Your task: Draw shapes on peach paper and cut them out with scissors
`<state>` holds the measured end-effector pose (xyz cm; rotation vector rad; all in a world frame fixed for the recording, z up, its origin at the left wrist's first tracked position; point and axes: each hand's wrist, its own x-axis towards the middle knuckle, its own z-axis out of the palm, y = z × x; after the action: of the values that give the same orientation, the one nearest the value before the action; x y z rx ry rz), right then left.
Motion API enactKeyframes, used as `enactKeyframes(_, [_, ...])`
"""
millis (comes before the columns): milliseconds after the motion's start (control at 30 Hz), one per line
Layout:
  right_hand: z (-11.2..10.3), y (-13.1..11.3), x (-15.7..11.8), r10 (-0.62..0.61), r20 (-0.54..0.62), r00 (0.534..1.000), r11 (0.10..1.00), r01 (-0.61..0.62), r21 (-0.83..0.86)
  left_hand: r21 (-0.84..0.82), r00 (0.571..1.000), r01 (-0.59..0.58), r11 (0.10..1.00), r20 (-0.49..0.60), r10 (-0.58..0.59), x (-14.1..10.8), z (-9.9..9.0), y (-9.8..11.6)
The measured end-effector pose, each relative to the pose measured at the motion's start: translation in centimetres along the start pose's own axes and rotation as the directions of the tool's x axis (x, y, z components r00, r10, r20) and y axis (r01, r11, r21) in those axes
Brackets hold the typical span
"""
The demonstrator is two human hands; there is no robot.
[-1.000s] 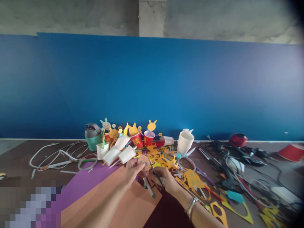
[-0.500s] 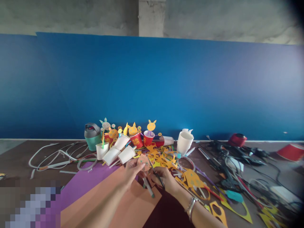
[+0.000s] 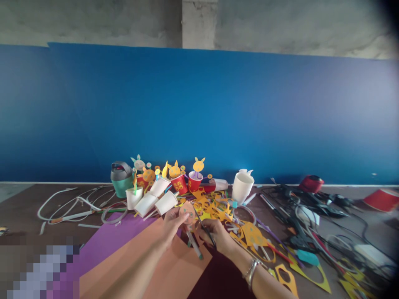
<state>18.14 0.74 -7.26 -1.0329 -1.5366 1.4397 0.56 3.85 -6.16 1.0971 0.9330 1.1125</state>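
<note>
Left hand [image 3: 172, 226] is pinching a round orange paper cutout [image 3: 188, 212] above the orange sheet [image 3: 190, 265]; right hand [image 3: 216, 234] is gripping a thin dark stick [image 3: 204, 227], tip just beside the cutout; a grey marker [image 3: 195, 246] is lying just below.

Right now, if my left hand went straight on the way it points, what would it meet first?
Just past the round orange paper cut-out that your left hand holds, it would probably meet the heap of yellow paper cut-outs first, though depth is hard to judge from this view.
</note>
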Motion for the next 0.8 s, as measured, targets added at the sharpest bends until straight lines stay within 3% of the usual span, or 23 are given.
enactKeyframes(800, [-0.1, 0.6, 0.1, -0.034, 0.029, 0.999, 0.997, 0.032, 0.066, 0.027, 0.996, 0.005, 1.0, 0.085, -0.007, 0.0, -0.3, -1.0])
